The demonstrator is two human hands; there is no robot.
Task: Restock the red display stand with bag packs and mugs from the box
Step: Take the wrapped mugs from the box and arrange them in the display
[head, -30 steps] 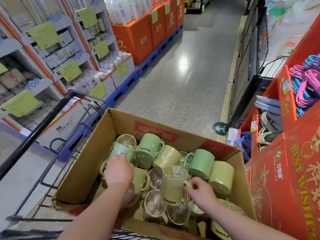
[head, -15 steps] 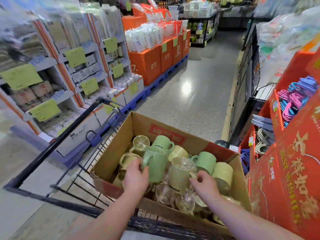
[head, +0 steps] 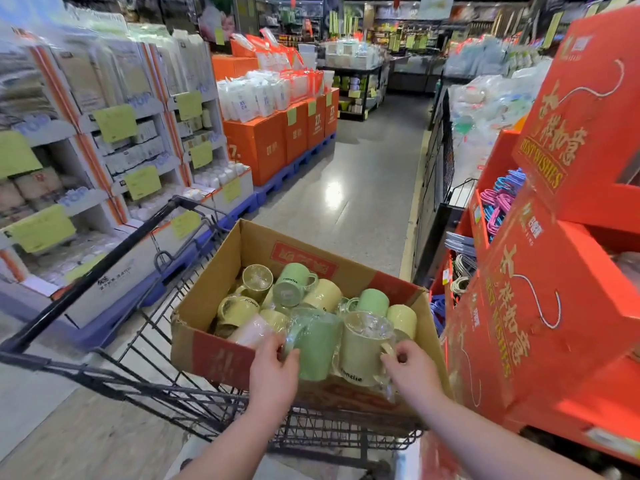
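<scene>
Black wire makes up the cart (head: 86, 276) on the left, and the cardboard box (head: 263, 244) sits inside its basket, loosely heaped with green and pale yellow mugs (head: 294, 289) lying at all angles. I can make out no bag packs in it.

The left hand (head: 273, 372) has its fingers curled round the side of a green mug (head: 317, 348) that is wrapped in clear film. That film is the first risk: it likely slides over the glaze, so a side grip without the handle could let the mug drop onto the pile and chip something.

Just beside it is a pale yellow mug (head: 362, 351), also in film, which the right hand (head: 412, 370) pinches by the handle alone. Held that way it can swing. The two mugs are so close that I cannot tell whether they touch, and a quick lift might knock them together or catch the box's near wall, over which both are raised.

The red display stand (head: 540, 306) stands just beside the cart on the right, its cardboard tiers jutting out. Carrying both mugs across at once leaves no free hand, so a rim could clip a tier edge, and a nudge might roll the cart away.
</scene>
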